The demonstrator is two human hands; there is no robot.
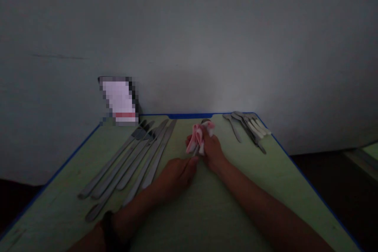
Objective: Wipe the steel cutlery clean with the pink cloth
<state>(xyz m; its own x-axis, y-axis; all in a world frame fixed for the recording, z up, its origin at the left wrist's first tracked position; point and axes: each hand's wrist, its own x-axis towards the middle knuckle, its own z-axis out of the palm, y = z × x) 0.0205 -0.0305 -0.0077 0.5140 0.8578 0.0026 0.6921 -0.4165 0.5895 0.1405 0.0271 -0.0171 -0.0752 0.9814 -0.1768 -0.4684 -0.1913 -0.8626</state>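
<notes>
In the head view, my left hand (pixel 181 171) is closed round the handle of a spoon (pixel 196 151), whose rounded end shows beyond the cloth. My right hand (pixel 213 149) grips a pink and white cloth (pixel 195 138) bunched around the spoon's middle. The cloth hides most of the spoon. Both hands are close together above the middle of the pale green table (pixel 206 216). Left of my hands lie several long-handled metal utensils (pixel 138 165), side by side; my left forearm covers part of them.
At the back right lies a group of spoons and forks (pixel 249 126), some with white handles, with a single small utensil (pixel 233 128) beside it. A pixelated phone-like screen (pixel 119 100) leans against the grey wall (pixel 189 39) at the back left. A blue edge (pixel 310 189) borders the table.
</notes>
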